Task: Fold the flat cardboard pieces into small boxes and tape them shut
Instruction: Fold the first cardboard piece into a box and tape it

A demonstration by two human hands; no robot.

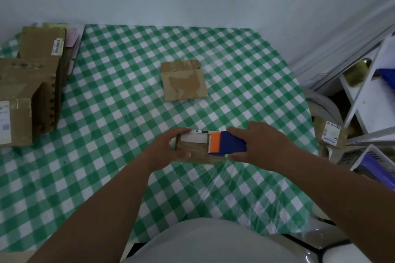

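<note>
While the small cardboard box (193,149) is sitting on the green-and-white checked tablecloth (119,92) at lower centre of the frame, the left hand (165,148) is gripping its left end, with fingers curling over the far edge and the thumb lying along the near side. The right hand (256,145) is holding a blue and orange tape dispenser (227,142), fingers and thumb wrapping around its blue body, and the orange end is resting on the right part of the box top. A white label (195,137) is showing on the far half of that top, between the left fingers and the orange end. Toward the centre of the frame, well apart from the hands, a flat cardboard piece (183,80) with patches of old tape is lying on the cloth. At the left edge of the frame, larger cardboard boxes (32,83) are standing in a group, one bearing a barcode sticker. At the right edge, a white shelf unit (367,102) is leaning beside the table, with a labelled parcel (330,133) below it.
</note>
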